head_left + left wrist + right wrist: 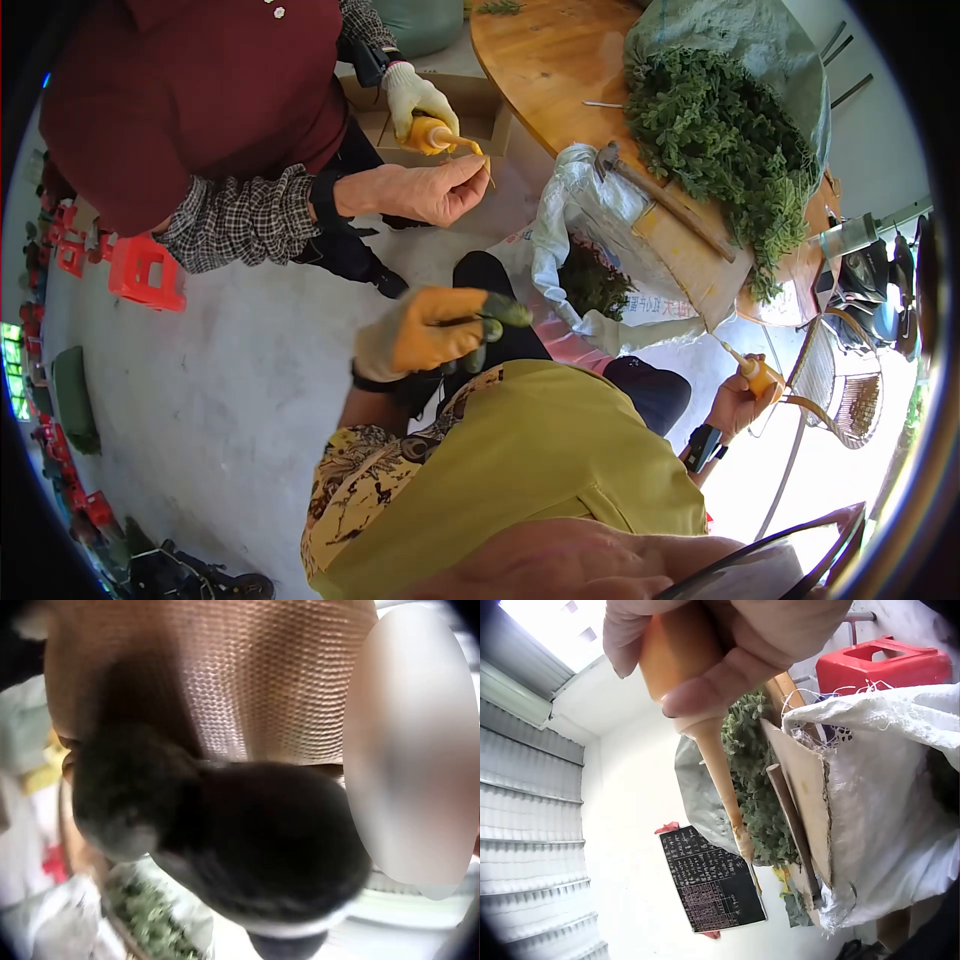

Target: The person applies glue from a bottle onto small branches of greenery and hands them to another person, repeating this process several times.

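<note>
In the head view my right hand is bare and grips an orange squeeze bottle, its long thin nozzle tilted up toward the sack. The right wrist view shows the fingers wrapped around the bottle, with orange residue along the nozzle tip. My left hand wears an orange glove with dark green fingertips and hovers over my lap. Its fingers are loosely bent, with nothing visible between them. Dark fingertips fill much of the blurred left wrist view.
Across from me a person's gloved hand holds another orange bottle to a thin piece pinched in their bare hand. Green foliage, a hammer and cardboard lie by the round table. A white sack stands before me.
</note>
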Available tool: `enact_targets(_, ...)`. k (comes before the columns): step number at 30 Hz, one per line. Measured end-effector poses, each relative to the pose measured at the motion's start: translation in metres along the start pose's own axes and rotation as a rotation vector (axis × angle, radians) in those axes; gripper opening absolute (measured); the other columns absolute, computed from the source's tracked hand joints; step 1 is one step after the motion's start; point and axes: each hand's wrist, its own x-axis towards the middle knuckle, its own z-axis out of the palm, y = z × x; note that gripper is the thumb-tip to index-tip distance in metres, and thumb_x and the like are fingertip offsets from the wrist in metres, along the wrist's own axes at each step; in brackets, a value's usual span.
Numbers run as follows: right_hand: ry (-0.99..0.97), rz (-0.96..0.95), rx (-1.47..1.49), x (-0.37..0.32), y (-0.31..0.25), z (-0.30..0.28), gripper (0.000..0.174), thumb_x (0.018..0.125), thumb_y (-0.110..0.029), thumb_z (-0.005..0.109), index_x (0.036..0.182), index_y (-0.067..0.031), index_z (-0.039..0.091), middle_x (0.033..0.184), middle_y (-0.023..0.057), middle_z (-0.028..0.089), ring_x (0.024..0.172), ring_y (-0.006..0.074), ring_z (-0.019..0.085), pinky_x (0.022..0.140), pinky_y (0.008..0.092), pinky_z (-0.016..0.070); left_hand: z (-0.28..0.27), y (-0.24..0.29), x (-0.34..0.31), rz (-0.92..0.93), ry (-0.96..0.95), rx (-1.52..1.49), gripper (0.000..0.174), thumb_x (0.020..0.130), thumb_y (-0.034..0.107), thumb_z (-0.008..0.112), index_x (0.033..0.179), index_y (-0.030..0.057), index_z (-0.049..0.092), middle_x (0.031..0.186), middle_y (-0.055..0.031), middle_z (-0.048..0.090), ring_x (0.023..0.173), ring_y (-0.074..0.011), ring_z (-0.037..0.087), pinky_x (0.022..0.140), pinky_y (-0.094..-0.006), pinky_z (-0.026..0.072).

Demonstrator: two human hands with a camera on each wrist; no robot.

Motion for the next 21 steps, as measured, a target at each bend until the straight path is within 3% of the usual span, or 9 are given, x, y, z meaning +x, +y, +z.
enact_targets(3, 0.001, 0.013, 0.051, 0.003, 0.004, -0.006, 0.050, 0.084, -0.018, 0.072, 0.119, 0.0012, 0.042, 0.119, 0.0140, 0.048, 0.103, 0.0200, 0.055, 0.059, 0.0189, 0.0546, 0.000, 0.061, -0.007, 0.227, 0.213, 0.872, 0.033, 0.086, 0.007, 0.054, 0.116, 0.0014, 0.064, 0.084, 0.0008, 0.064, 0.062, -0.0050, 0.055, 0.053, -0.0229, 0.0446)
enact_targets(5, -0.006, 0.024, 0.067, 0.004, 0.005, -0.009, 0.049, 0.084, -0.017, 0.072, 0.119, 0.0011, 0.042, 0.119, 0.0142, 0.048, 0.103, 0.0202, 0.055, 0.058, 0.0188, 0.0547, -0.013, 0.062, 0.024, 0.794, 0.659, 1.631, 0.018, 0.088, 0.022, 0.064, 0.098, 0.0087, 0.068, 0.081, -0.0032, 0.065, 0.068, -0.0166, 0.061, 0.065, -0.0258, 0.0487)
enact_targets(8, -0.016, 0.029, 0.083, 0.007, 0.009, -0.008, 0.050, 0.084, -0.017, 0.071, 0.120, 0.0009, 0.041, 0.119, 0.0147, 0.048, 0.103, 0.0208, 0.055, 0.059, 0.0188, 0.0542, -0.005, 0.091, 0.039, 0.857, 0.876, 2.001, 0.016, 0.079, 0.029, 0.070, 0.080, 0.0143, 0.064, 0.066, -0.0038, 0.059, 0.061, -0.0242, 0.058, 0.060, -0.0344, 0.0475)
enact_targets(12, -0.036, 0.092, 0.138, 0.006, 0.005, -0.023, 0.055, 0.086, -0.021, 0.069, 0.127, 0.0015, 0.039, 0.120, 0.0150, 0.047, 0.102, 0.0210, 0.055, 0.063, 0.0196, 0.0525, -0.026, 0.100, 0.068, 0.662, 0.576, 1.939, 0.017, 0.078, 0.029, 0.070, 0.079, 0.0147, 0.061, 0.063, -0.0034, 0.056, 0.061, -0.0237, 0.059, 0.055, -0.0371, 0.0470)
enact_targets(13, -0.074, 0.052, 0.103, 0.007, 0.006, -0.031, 0.056, 0.088, -0.023, 0.068, 0.128, 0.0035, 0.039, 0.122, 0.0172, 0.049, 0.104, 0.0218, 0.056, 0.066, 0.0207, 0.0519, -0.021, 0.097, 0.066, 0.797, 0.592, 1.960, 0.018, 0.079, 0.026, 0.069, 0.077, 0.0122, 0.057, 0.065, -0.0050, 0.057, 0.062, -0.0252, 0.059, 0.056, -0.0376, 0.0476)
enact_targets(14, -0.008, -0.076, -0.025, 0.006, 0.006, -0.036, 0.054, 0.089, -0.024, 0.067, 0.127, 0.0055, 0.042, 0.123, 0.0193, 0.051, 0.107, 0.0232, 0.057, 0.067, 0.0213, 0.0525, -0.004, 0.097, 0.064, 0.566, 0.622, 1.924, 0.015, 0.081, 0.020, 0.067, 0.076, 0.0101, 0.056, 0.066, -0.0061, 0.057, 0.062, -0.0261, 0.059, 0.054, -0.0386, 0.0471)
enact_targets(16, 0.047, -0.126, 0.007, 0.004, 0.007, -0.036, 0.052, 0.090, -0.025, 0.065, 0.126, 0.0059, 0.044, 0.122, 0.0191, 0.052, 0.108, 0.0263, 0.056, 0.068, 0.0232, 0.0527, 0.023, 0.095, 0.062, 0.536, 0.486, 2.030, 0.007, 0.082, 0.013, 0.067, 0.084, 0.0066, 0.063, 0.067, -0.0080, 0.059, 0.061, -0.0271, 0.060, 0.055, -0.0364, 0.0476)
enact_targets(18, 0.028, -0.029, 0.095, 0.003, 0.003, -0.030, 0.051, 0.090, -0.025, 0.064, 0.123, 0.0084, 0.045, 0.116, 0.0177, 0.053, 0.105, 0.0240, 0.055, 0.065, 0.0232, 0.0510, 0.059, 0.083, 0.076, 0.611, 0.400, 1.307, 0.015, 0.081, 0.010, 0.069, 0.095, 0.0034, 0.067, 0.068, -0.0114, 0.062, 0.060, -0.0289, 0.061, 0.056, -0.0351, 0.0482)
enact_targets(21, 0.048, -0.059, 0.059, 0.003, 0.006, -0.016, 0.050, 0.091, -0.027, 0.063, 0.122, 0.0070, 0.046, 0.118, 0.0162, 0.052, 0.104, 0.0229, 0.054, 0.062, 0.0221, 0.0508, 0.082, 0.036, 0.119, 0.648, 0.281, 1.200, 0.018, 0.078, 0.011, 0.072, 0.093, 0.0020, 0.067, 0.070, -0.0146, 0.063, 0.060, -0.0329, 0.061, 0.056, -0.0363, 0.0483)
